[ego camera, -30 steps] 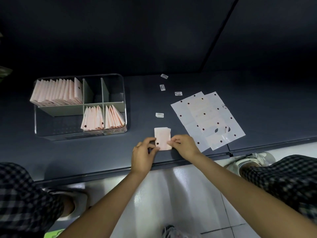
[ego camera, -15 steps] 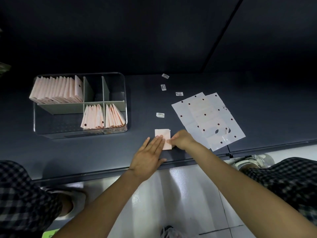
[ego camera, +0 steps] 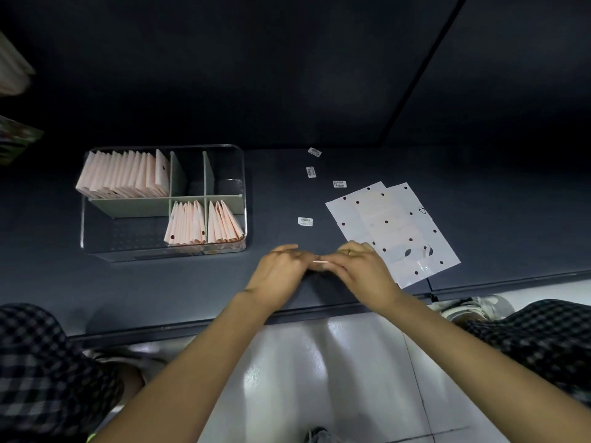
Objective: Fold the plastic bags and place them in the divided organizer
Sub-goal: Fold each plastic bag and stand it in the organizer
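Folded pink bag (ego camera: 320, 261), edge-on at the dark counter's (ego camera: 479, 174) near edge, pinched between left hand (ego camera: 281, 270) and right hand (ego camera: 361, 266); folding looks done; next: carry left into the clear divided organizer (ego camera: 244, 199).

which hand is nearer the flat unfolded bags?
Right. The right hand sits beside the flat unfolded bags, at their near-left edge; the left hand is farther left.

A dark shelf (ego camera: 479, 174) carried a clear divided organizer (ego camera: 83, 228). Right of the organizer lay four small labels (ego camera: 305, 221), and beyond them two flat dotted plastic bags (ego camera: 396, 231).
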A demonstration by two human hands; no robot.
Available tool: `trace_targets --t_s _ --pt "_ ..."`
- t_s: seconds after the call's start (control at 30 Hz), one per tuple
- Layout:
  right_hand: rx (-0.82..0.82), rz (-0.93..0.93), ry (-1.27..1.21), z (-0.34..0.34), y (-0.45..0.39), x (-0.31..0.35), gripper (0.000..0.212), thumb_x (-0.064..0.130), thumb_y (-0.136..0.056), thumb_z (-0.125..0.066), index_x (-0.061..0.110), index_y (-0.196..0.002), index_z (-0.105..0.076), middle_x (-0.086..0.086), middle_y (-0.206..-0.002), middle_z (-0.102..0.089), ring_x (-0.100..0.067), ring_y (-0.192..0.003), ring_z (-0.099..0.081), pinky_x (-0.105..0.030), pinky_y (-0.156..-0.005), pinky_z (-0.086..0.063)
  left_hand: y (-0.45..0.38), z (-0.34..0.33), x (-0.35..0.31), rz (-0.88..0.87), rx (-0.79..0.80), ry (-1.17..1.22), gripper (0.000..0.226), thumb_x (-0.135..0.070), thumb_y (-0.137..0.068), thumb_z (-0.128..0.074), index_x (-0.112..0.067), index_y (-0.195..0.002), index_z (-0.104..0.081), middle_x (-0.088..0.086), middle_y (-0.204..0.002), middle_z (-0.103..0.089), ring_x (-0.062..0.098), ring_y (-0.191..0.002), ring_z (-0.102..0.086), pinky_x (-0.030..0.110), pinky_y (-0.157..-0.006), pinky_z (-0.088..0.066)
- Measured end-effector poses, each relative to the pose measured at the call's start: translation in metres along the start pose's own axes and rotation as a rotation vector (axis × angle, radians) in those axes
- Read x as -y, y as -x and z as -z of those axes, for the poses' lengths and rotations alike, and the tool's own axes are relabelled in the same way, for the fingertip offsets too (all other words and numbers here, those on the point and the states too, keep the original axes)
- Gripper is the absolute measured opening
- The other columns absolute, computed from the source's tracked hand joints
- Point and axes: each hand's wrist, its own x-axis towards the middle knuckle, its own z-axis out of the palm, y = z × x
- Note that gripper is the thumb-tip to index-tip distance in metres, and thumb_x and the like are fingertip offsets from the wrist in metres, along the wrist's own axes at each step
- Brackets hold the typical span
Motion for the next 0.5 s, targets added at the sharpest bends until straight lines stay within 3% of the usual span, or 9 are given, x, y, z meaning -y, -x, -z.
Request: trace_targets --t_s 0.07,0.13,0.23,0.3,0.4,0.5 --pt "-0.022 -0.051 -0.056 0.006 -0.006 0.001 0.016 0.018 -0.089 -0.06 0.011 -0.095 -0.074 -0.006 -0.08 -0.071 -0.026 -0.079 -0.064 -0.036 -0.075 -0.046 0.0 0.01 -0.003 0.088 -0.038 0.171 0.017 -0.022 -0.097 -0.049 -0.015 -0.101 -0.063 0.005 -0.09 -0.067 0.028 -0.094 -0.061 0.034 -0.083 -0.045" --pt "0.039 -0.158 -0.223 0.013 -0.015 0.002 0.018 0.016 -0.094 -0.055 0.011 -0.098 -0.071 -0.004 -0.088 -0.07 -0.021 -0.084 -0.06 -0.03 -0.08 -0.041 0.0 0.019 -0.002 0.216 -0.084 0.486 0.012 -0.02 -0.092 -0.059 -0.011 -0.09 -0.067 0.002 -0.078 -0.067 0.025 -0.081 -0.064 0.034 -0.071 -0.047" --pt "0.01 -0.26 -0.453 0.024 -0.028 0.006 0.017 0.016 -0.095 -0.052 0.01 -0.093 -0.068 0.002 -0.082 -0.066 -0.008 -0.074 -0.054 -0.019 -0.071 -0.04 0.002 0.029 0.005 0.346 -0.047 0.752 0.006 -0.013 -0.082 -0.072 -0.008 -0.085 -0.071 0.003 -0.085 -0.073 0.009 -0.079 -0.068 0.033 -0.077 -0.054" --pt "0.01 -0.298 -0.52 0.026 -0.036 0.011 0.018 0.016 -0.095 -0.051 0.011 -0.089 -0.067 0.004 -0.078 -0.064 -0.005 -0.069 -0.051 -0.015 -0.067 -0.039 0.005 0.032 0.007 0.388 -0.059 0.839 0.003 -0.011 -0.079 -0.074 -0.012 -0.08 -0.071 0.0 -0.08 -0.073 0.005 -0.071 -0.065 0.034 -0.075 -0.053" --pt "-0.019 -0.405 -0.647 0.022 -0.047 0.021 0.018 0.013 -0.095 -0.051 0.015 -0.083 -0.064 0.012 -0.07 -0.058 0.002 -0.063 -0.049 -0.009 -0.062 -0.038 0.008 0.038 0.007 0.436 -0.11 0.97 0.015 -0.005 -0.079 -0.071 -0.017 -0.076 -0.063 -0.002 -0.074 -0.068 0.01 -0.068 -0.062 0.041 -0.074 -0.056" --pt "-0.177 -0.513 -0.76 0.013 -0.052 0.04 0.01 0.012 -0.094 -0.052 0.016 -0.094 -0.061 0.013 -0.084 -0.062 0.004 -0.074 -0.057 -0.006 -0.069 -0.042 0.01 0.044 0.005 0.498 -0.26 0.925 0.015 -0.002 -0.08 -0.061 -0.013 -0.079 -0.05 0.003 -0.072 -0.059 0.021 -0.07 -0.055 0.051 -0.071 -0.054"
